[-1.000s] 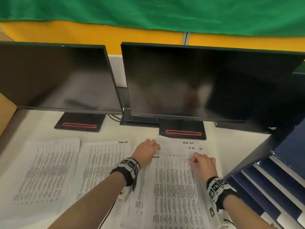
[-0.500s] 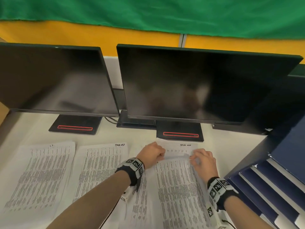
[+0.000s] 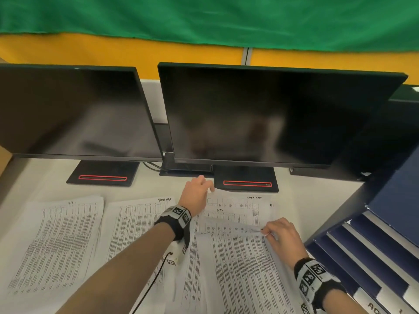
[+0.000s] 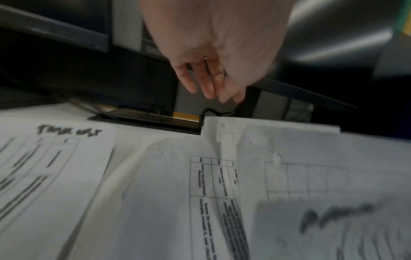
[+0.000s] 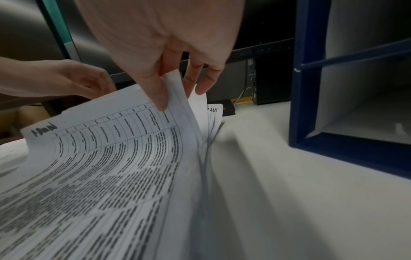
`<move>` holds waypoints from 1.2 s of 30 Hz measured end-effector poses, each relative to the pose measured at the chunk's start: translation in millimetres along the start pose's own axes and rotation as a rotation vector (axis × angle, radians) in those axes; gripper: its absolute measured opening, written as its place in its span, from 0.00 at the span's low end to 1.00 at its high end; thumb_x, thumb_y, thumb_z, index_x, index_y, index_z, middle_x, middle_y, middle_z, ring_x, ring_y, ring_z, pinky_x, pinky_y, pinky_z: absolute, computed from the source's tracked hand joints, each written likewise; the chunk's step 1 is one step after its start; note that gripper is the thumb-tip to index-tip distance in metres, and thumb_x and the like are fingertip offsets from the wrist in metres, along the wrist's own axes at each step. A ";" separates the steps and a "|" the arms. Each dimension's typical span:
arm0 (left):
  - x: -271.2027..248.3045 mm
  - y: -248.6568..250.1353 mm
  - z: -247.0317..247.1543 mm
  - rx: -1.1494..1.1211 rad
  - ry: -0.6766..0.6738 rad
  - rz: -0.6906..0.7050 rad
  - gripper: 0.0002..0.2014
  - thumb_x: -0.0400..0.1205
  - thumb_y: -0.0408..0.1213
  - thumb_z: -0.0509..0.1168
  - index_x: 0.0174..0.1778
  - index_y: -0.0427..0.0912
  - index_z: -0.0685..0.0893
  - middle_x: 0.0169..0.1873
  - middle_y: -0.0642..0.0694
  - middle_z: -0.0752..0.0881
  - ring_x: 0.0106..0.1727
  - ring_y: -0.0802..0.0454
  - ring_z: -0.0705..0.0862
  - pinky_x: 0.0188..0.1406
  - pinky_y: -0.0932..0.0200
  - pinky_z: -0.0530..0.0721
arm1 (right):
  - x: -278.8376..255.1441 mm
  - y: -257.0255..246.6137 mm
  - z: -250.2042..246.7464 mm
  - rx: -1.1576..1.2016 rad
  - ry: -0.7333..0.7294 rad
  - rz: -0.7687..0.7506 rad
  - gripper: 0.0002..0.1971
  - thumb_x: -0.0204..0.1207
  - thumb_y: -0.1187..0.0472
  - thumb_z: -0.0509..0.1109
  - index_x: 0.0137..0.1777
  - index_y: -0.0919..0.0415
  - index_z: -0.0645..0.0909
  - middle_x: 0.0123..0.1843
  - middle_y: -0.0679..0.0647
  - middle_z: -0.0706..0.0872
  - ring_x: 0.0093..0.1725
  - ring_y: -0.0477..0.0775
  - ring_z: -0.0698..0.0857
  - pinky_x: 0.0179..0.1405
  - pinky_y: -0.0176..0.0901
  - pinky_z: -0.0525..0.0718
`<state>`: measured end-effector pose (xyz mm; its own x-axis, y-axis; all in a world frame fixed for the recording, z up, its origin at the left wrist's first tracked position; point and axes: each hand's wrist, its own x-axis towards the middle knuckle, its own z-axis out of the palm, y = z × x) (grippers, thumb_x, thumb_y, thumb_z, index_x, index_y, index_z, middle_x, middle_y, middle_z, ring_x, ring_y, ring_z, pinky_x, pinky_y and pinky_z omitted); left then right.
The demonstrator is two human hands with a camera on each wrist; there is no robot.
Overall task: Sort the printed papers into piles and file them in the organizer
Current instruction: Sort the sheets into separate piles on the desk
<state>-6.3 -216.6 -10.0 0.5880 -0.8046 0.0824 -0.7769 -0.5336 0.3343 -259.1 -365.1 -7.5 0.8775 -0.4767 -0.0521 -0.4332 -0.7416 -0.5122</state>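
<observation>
Printed papers lie in three groups on the white desk: a left pile (image 3: 54, 241), a middle pile (image 3: 136, 225) headed "TASK LIST", and a right stack (image 3: 240, 268). My right hand (image 3: 275, 232) pinches the top right corner of the upper sheets (image 5: 124, 140) of that stack between thumb and fingers and lifts them, uncovering the sheets beneath (image 3: 238, 205). My left hand (image 3: 199, 189) hovers above the stack's far left corner (image 4: 213, 123), fingers straight and holding nothing. The blue organizer (image 3: 374, 245) with stepped slots stands at the right.
Two dark monitors (image 3: 267, 114) stand close behind the papers, their bases (image 3: 247, 180) at the sheets' far edge. A black cable (image 3: 152, 284) runs from my left wrist over the papers. The organizer's blue frame (image 5: 304, 88) rises right beside my right hand.
My right hand has pulled back toward me with the upper sheets' corner, peeling them up. My left hand has let go of the paper edge and risen toward the monitor base.
</observation>
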 end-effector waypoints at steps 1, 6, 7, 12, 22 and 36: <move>-2.5 -4.9 -0.2 -0.022 -0.063 0.003 0.12 0.83 0.31 0.57 0.54 0.51 0.81 0.52 0.49 0.79 0.55 0.48 0.78 0.60 0.53 0.77 | -1.8 1.0 0.5 0.016 -0.006 0.013 0.09 0.73 0.67 0.71 0.41 0.51 0.85 0.41 0.35 0.73 0.48 0.48 0.77 0.47 0.34 0.73; -17.6 -15.4 -0.5 0.144 -0.432 -0.003 0.15 0.81 0.47 0.63 0.63 0.49 0.79 0.58 0.48 0.81 0.62 0.47 0.74 0.64 0.48 0.69 | 0.3 -0.3 0.7 0.109 -0.007 0.055 0.20 0.74 0.69 0.70 0.33 0.39 0.77 0.41 0.39 0.77 0.46 0.48 0.78 0.43 0.25 0.70; -19.5 -14.2 0.9 0.125 -0.423 -0.023 0.14 0.80 0.47 0.64 0.60 0.47 0.80 0.56 0.47 0.82 0.60 0.47 0.76 0.62 0.49 0.71 | 2.0 -0.3 0.8 0.131 -0.015 0.064 0.21 0.74 0.69 0.69 0.32 0.38 0.75 0.41 0.40 0.78 0.46 0.48 0.79 0.44 0.26 0.72; -25.7 -8.4 -3.6 -0.281 -0.310 -0.192 0.08 0.78 0.41 0.66 0.36 0.41 0.79 0.37 0.45 0.82 0.40 0.49 0.79 0.33 0.64 0.72 | 6.2 -8.0 -2.6 0.300 0.016 0.151 0.14 0.78 0.67 0.65 0.50 0.44 0.73 0.45 0.43 0.85 0.44 0.42 0.84 0.38 0.31 0.79; -36.1 4.8 -6.5 -0.551 -0.347 -0.135 0.07 0.79 0.42 0.69 0.36 0.46 0.82 0.48 0.47 0.88 0.50 0.52 0.83 0.47 0.67 0.79 | 21.4 -2.2 3.7 0.621 0.060 0.247 0.05 0.70 0.71 0.74 0.39 0.61 0.85 0.56 0.49 0.82 0.59 0.49 0.79 0.68 0.45 0.71; -18.7 16.1 2.0 0.097 0.017 0.016 0.10 0.85 0.41 0.55 0.55 0.48 0.81 0.53 0.49 0.80 0.57 0.48 0.76 0.60 0.54 0.70 | 12.4 8.1 -2.6 0.713 0.101 0.310 0.02 0.75 0.69 0.69 0.44 0.64 0.81 0.44 0.56 0.88 0.46 0.51 0.87 0.41 0.36 0.82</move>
<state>-30.3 -210.6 -8.1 0.5783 -0.8093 0.1033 -0.8040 -0.5438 0.2407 -252.3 -378.3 -10.0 0.7002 -0.6787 -0.2217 -0.3889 -0.1022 -0.9156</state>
